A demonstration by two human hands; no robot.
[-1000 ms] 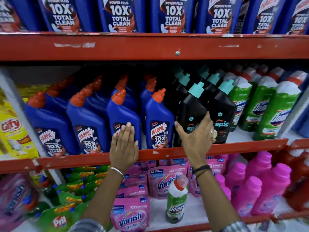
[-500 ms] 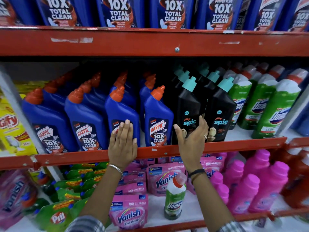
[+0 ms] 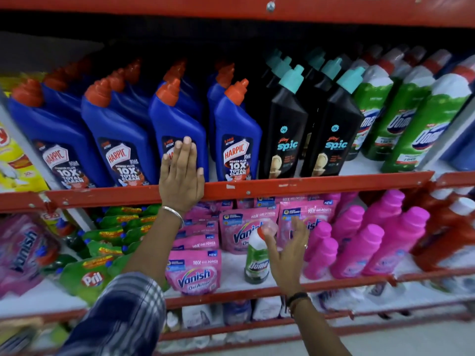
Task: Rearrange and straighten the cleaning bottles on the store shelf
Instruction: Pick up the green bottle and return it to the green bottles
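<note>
Blue Harpic bottles point(image 3: 120, 140) with orange caps stand in rows on the middle shelf, beside black Spic bottles point(image 3: 285, 132) with teal caps and green Domex bottles point(image 3: 401, 124). My left hand point(image 3: 181, 176) lies flat and open against the third front Harpic bottle point(image 3: 177, 119) and the red shelf rail point(image 3: 321, 185). One small green Domex bottle point(image 3: 257, 258) stands alone on the lower shelf among pink Vanish pouches point(image 3: 194, 272). My right hand point(image 3: 289, 249) hovers just right of it, fingers spread, holding nothing.
Pink bottles point(image 3: 359, 247) fill the lower shelf at right, red bottles point(image 3: 452, 227) beyond them. Green Pril pouches point(image 3: 87, 276) lie at lower left, yellow packs point(image 3: 15, 160) at far left. A red upper shelf edge point(image 3: 231, 9) runs overhead.
My right hand left the black Spic bottle and dropped to the lower shelf beside the lone Domex bottle. The left hand stays on the Harpic bottle. The view tilted down.
</note>
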